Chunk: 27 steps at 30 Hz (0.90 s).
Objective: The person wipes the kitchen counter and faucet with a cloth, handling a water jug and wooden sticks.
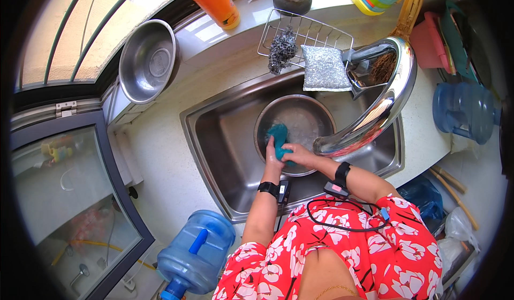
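Note:
A wet teal cloth point(280, 133) is gripped between my two hands over a round metal basin point(329, 117). My left hand point(274, 155) holds it from the left side, thumb up along the cloth. From the right, my right hand point(300, 155) pinches its lower part with bent fingers. The basin holds water with a rippled surface and stands in a stainless steel sink point(225, 139). Just above my right hand and forearm ends the spout of a curved chrome faucet point(395, 87). The cloth's lower end is partly hidden by my fingers.
A wire rack point(321, 27) behind the sink carries a steel wool scourer point(282, 49) and a silver scrubbing sponge point(326, 67). A metal bowl point(148, 61) leans at the window. Large blue water jugs point(196, 252) flank me. An open window sash point(124, 195) juts in at left.

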Available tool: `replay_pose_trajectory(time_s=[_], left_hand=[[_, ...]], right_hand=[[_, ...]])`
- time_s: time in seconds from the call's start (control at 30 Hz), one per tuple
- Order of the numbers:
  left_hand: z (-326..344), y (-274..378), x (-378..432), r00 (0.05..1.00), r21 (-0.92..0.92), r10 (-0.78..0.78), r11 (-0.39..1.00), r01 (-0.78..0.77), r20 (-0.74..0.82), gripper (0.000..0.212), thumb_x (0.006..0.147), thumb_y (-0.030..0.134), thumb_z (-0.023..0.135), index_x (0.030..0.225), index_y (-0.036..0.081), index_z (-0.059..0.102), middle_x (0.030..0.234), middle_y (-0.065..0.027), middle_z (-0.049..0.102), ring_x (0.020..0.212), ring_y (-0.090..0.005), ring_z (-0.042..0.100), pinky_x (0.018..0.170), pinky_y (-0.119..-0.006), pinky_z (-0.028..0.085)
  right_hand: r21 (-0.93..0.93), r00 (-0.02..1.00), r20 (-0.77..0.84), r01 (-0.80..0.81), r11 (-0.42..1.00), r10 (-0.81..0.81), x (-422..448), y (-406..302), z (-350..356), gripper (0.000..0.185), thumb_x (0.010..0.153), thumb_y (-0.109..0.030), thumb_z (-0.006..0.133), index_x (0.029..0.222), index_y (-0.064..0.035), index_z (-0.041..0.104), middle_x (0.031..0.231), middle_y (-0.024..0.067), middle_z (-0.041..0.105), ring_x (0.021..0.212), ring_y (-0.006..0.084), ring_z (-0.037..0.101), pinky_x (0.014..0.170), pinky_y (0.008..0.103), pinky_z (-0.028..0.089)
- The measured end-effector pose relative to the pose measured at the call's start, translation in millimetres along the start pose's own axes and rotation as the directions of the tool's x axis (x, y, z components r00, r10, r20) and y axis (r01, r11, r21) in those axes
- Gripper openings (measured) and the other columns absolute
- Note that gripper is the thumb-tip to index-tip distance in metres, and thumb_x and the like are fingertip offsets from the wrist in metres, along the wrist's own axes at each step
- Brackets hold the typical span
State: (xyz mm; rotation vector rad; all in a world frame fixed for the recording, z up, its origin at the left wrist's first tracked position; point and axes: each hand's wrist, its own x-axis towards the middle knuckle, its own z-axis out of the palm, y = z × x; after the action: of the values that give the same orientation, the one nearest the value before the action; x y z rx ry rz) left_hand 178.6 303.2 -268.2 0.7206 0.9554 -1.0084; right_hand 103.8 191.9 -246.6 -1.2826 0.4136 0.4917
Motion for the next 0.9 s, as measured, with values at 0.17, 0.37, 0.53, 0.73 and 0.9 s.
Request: replay_pose_trajectory(time_s=[0.17, 0.37, 0.53, 0.73, 0.9], left_hand=[[-11.4, -14.5, -2.0, 0.970, 0.091, 0.241, 0.966, -0.242, 0.021, 0.052, 0.098, 0.047, 0.039, 0.127, 0.006, 0.052, 0.126, -0.0160, 0.057, 0.113, -0.0335, 0.057, 0.101, -0.047, 0.043], [-14.6, -20.9, 4.1, 0.951, -0.119, 0.085, 0.992, -0.051, 0.298, 0.039, 0.096, 0.044, 0.043, 0.120, 0.015, 0.054, 0.110, -0.0091, 0.061, 0.099, -0.0279, 0.060, 0.091, -0.045, 0.048], [10.3, -20.8, -8.9, 0.985, -0.022, 0.118, 0.993, -0.116, 0.124, 0.049, 0.097, 0.045, 0.047, 0.125, 0.005, 0.053, 0.126, -0.0145, 0.058, 0.113, -0.0318, 0.057, 0.098, -0.050, 0.044], [-15.8, 6.9, -20.3, 0.926, 0.225, 0.370, 0.911, -0.345, -0.075, 0.054, 0.094, 0.035, 0.057, 0.140, 0.016, 0.037, 0.136, -0.0120, 0.049, 0.126, -0.0323, 0.046, 0.102, -0.057, 0.034], [-4.3, 0.1, -25.8, 0.947, 0.368, 0.272, 0.909, -0.195, -0.171, 0.070, 0.088, 0.032, 0.062, 0.147, 0.024, 0.024, 0.152, -0.0134, 0.022, 0.138, -0.0367, 0.022, 0.106, -0.062, 0.022]], right_hand=[[-0.601, 0.917, -0.070, 0.276, 0.750, -0.393, -15.1, -51.2, 34.5, 0.034, 0.084, -0.040, 0.062, 0.089, -0.0063, 0.065, 0.082, 0.0171, 0.066, 0.082, 0.0324, 0.065, 0.079, 0.0415, 0.050], [-0.796, 0.772, -0.278, 0.147, 0.587, -0.572, 16.3, -30.2, 32.0, 0.036, 0.088, -0.044, 0.056, 0.081, -0.0096, 0.064, 0.078, 0.0160, 0.066, 0.072, 0.0387, 0.063, 0.063, 0.0497, 0.050], [-0.966, 0.617, -0.059, 0.162, 0.200, -0.785, 35.3, -19.2, 0.6, 0.034, 0.089, -0.042, 0.055, 0.082, -0.0097, 0.064, 0.077, 0.0153, 0.065, 0.072, 0.0359, 0.064, 0.062, 0.0485, 0.050], [-0.862, 0.661, -0.359, 0.036, 0.505, -0.659, 35.5, 0.8, -48.2, 0.028, 0.085, -0.031, 0.061, 0.101, -0.0091, 0.062, 0.094, 0.0193, 0.062, 0.087, 0.0395, 0.061, 0.075, 0.0497, 0.048], [-0.834, 0.860, -0.400, -0.197, 0.516, -0.318, 39.9, 84.5, -63.3, 0.038, 0.076, -0.014, 0.067, 0.113, -0.0064, 0.058, 0.108, 0.0254, 0.056, 0.104, 0.0420, 0.054, 0.089, 0.0462, 0.045]])
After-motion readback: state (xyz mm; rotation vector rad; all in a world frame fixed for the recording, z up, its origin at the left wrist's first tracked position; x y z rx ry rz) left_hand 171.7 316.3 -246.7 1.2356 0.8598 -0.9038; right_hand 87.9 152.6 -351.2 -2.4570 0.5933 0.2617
